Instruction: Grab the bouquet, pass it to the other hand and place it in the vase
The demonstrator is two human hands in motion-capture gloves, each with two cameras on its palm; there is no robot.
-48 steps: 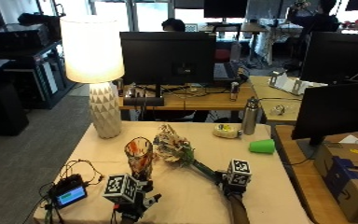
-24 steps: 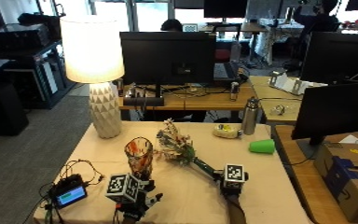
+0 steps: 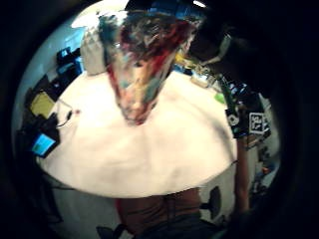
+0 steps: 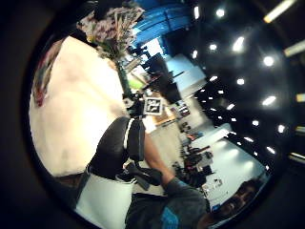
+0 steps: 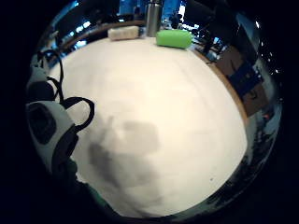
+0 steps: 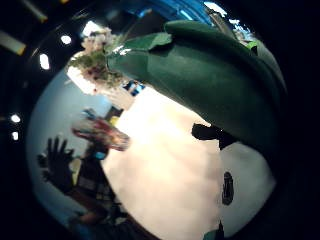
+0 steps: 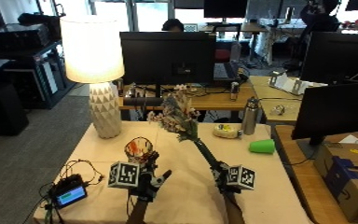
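A bouquet (image 7: 178, 113) of pale flowers on a long green wrapped stem (image 7: 205, 153) slants up over the cream table (image 7: 185, 205). My right hand (image 7: 227, 181) grips the stem's lower end. The right thumb side palm view is filled by the green wrap (image 6: 210, 85), with the blooms (image 6: 97, 60) beyond. A multicoloured glass vase (image 7: 139, 148) stands upright left of the stem. My left hand (image 7: 149, 178) hovers just in front of the vase with fingers spread, holding nothing. The vase (image 3: 144, 64) looms close in the left little finger side palm view, and the bouquet (image 4: 112, 26) shows in the left thumb side palm view.
A lit lamp (image 7: 95, 70) stands at the table's back left. A steel bottle (image 7: 250, 115), a green cup (image 7: 262, 146) and a pale lump (image 7: 227, 132) sit at the back right. A small screen device (image 7: 69, 193) with cables lies front left. Cardboard boxes (image 7: 347, 172) stand right.
My right hand has swung the bouquet up, so its blooms stand higher and farther back than before. My left hand stays by the vase with fingers spread.
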